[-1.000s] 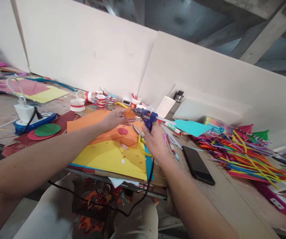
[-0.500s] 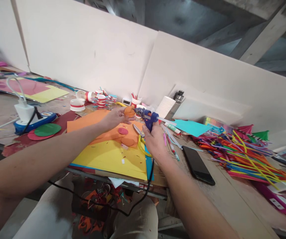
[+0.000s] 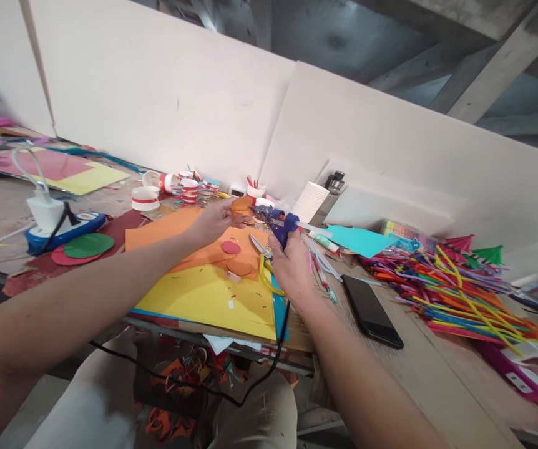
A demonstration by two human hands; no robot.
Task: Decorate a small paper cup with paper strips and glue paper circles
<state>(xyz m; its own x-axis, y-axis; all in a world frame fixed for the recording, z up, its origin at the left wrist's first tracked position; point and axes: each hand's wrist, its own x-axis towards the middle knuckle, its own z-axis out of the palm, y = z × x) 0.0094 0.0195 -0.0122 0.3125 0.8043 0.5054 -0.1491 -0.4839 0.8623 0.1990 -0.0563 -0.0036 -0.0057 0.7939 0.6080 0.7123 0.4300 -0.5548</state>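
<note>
A blue hot glue gun [image 3: 286,228] is gripped in my right hand [image 3: 292,265], a clear glue stick jutting from its back end and its nozzle pointing left. Between the fingers of my left hand [image 3: 213,221] is a small orange paper circle [image 3: 241,206], close to the nozzle; whether the two touch I cannot tell. Below them, yellow-handled scissors [image 3: 265,265] lie on orange paper [image 3: 168,232], near a red paper circle [image 3: 230,247] and another orange circle [image 3: 239,267]. Yellow paper [image 3: 206,299] with small scraps lies nearest my lap.
Striped paper cups [image 3: 145,198] stand at the back left. A blue power strip [image 3: 65,231] and green paper circle [image 3: 89,244] lie left. To the right are a black phone [image 3: 372,310] and a heap of pipe cleaners [image 3: 456,287]. The gun's black cord [image 3: 262,380] hangs across my lap.
The orange circle in my left hand has tilted and shifted slightly left. My right hand with the glue gun has barely moved.
</note>
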